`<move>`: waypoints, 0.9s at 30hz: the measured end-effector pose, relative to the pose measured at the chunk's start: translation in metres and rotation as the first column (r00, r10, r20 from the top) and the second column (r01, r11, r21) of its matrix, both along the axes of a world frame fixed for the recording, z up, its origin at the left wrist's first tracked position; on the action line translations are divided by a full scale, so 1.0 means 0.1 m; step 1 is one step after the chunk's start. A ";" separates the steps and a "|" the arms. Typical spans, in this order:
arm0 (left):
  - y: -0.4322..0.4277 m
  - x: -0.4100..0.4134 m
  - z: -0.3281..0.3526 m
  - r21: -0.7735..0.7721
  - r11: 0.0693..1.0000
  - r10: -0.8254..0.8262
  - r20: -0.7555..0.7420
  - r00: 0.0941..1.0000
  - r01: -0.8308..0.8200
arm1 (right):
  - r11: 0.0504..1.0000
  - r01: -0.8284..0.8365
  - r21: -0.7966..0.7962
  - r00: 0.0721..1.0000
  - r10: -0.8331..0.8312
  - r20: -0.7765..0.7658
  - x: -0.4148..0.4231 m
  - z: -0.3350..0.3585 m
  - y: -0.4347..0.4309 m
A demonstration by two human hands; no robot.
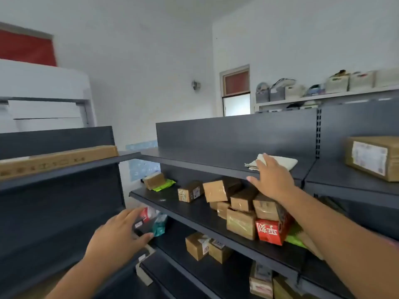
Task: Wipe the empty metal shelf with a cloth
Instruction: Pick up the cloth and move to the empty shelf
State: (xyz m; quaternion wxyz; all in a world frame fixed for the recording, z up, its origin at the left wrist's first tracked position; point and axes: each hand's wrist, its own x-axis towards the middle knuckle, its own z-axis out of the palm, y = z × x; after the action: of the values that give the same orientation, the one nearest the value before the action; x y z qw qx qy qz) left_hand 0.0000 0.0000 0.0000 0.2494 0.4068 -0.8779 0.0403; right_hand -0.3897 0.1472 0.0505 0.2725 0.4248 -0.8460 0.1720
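Two hands show, and my right hand [272, 178] is much the nearer: its spread fingers rest flat on the near end of the folded white cloth [278, 162], gripping nothing. This cloth lies on the empty top metal shelf [194, 162], whose long axis runs leftward. My left hand [117, 236] hangs low, half-open, empty.

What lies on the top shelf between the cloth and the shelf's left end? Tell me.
Nothing: in the head view the top shelf is bare dark metal from the white cloth, which the right hand rests on, leftwards to its left end.
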 end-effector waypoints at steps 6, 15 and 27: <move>-0.43 -0.32 -0.12 0.038 0.999 -0.001 0.057 0.998 -0.002 | 0.934 0.098 0.344 0.980 -0.150 0.127 -0.54 0.10 -0.32; -0.51 -0.54 -0.15 0.035 0.999 -0.009 0.072 0.997 0.006 | 0.984 0.128 0.124 0.974 -0.101 -0.202 -0.19 0.05 -0.39; -0.94 0.60 -0.15 0.019 0.978 0.207 0.079 0.975 -0.209 | 0.762 -0.232 -0.604 0.384 0.643 0.663 1.59 -0.12 -1.75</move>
State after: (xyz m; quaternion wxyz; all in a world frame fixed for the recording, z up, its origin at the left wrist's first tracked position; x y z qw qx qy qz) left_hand 0.0598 -0.0940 -0.0155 0.2043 0.4980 -0.8399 0.0699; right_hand -0.2303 -0.0274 0.0385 -0.1466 0.4306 -0.6604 0.5975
